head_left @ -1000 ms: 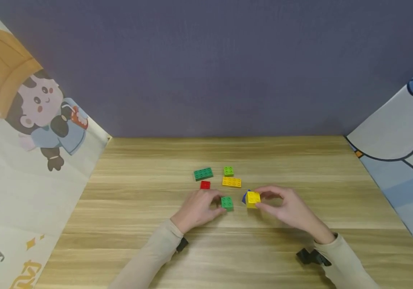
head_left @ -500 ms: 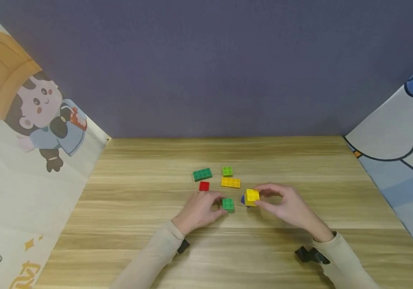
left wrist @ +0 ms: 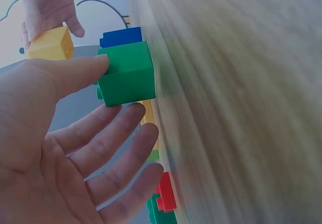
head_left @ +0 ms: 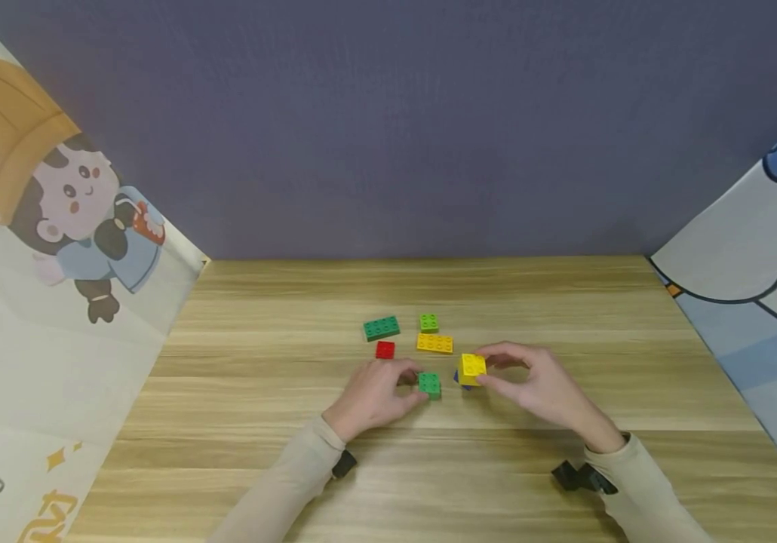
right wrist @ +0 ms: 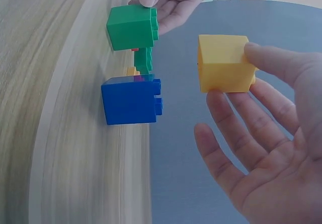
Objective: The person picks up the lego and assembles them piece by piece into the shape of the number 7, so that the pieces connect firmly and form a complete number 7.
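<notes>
**Yellow brick [head_left: 472, 369] held up over blue brick [right wrist: 130, 102]; green brick [head_left: 430, 385] pinched at the desk [head_left: 388, 483]**

Head view: Your hands were apart from each other, each clamped on one brick. Your left hand [head_left: 375, 396] pinched the green brick; your right hand [head_left: 538, 385] held the yellow brick, which partly covered the blue brick. Farther from you lay a red brick [head_left: 385, 350], just past your left hand, a long dark-green brick [head_left: 381, 328], a long amber brick [head_left: 435, 343] and, just behind the amber one, a lime brick [head_left: 428, 323].

Left wrist view: Your left thumb pressed one side of the green brick, with a finger at the opposite side and the remaining fingers extended. The blue brick stood just beyond it.

Right wrist view: Your right thumb and fingertips gripped the yellow brick clear of the desk. A gap separated it from the blue brick, which stood on the desk, studs up.
</notes>
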`<state>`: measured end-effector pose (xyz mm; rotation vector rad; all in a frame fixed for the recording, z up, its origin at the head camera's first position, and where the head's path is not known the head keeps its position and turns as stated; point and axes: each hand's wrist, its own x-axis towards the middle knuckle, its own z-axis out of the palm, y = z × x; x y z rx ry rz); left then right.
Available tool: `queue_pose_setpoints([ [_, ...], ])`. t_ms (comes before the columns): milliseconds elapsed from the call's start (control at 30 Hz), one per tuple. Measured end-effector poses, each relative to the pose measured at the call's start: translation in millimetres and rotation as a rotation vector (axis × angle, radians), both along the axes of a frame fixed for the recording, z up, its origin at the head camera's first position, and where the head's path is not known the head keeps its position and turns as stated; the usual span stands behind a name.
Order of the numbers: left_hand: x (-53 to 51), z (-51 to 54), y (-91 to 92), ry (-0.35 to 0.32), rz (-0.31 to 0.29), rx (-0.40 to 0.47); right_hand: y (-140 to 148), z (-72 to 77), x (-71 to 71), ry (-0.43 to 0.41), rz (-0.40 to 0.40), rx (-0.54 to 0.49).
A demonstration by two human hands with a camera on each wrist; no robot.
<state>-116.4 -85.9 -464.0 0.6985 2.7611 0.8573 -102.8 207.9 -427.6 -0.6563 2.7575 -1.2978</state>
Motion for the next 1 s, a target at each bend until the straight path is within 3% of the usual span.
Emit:
queue_pose_setpoints([
  [700, -1.5, -0.5, -0.9, -0.006, -0.042, -0.010, -13.2, -7.8, -4.2, 0.019, 0.038, -0.029],
  [1000, -0.8, -0.7, -0.2, -0.013, -0.038, -0.016, -18.6, -7.2, -3.1, -0.016, 0.051, -0.049],
])
